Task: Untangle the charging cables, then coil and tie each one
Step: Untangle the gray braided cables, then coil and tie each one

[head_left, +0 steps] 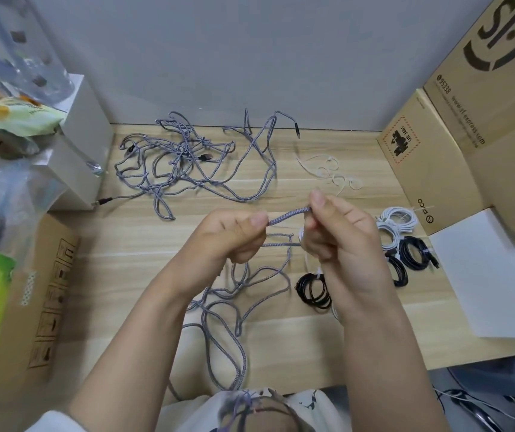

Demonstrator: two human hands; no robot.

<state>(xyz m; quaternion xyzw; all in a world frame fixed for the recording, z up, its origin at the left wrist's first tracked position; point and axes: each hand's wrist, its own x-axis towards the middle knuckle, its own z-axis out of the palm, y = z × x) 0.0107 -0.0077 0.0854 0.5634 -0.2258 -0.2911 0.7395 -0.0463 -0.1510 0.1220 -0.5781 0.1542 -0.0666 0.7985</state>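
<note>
Your left hand and right hand pinch a taut stretch of braided grey cable between them; its slack loops drop below your grip onto the wooden table.

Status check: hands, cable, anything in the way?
Both hands, left and right, pinch a grey braided cable. Not coiled yet. Grey tangled cable pile waits behind; nothing blocking.

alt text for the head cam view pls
Both hands, left hand and right hand, pinch a stretch of grey braided cable taut over a wooden table. A tangled grey pile lies behind; coiled black and white cables sit right.
</note>
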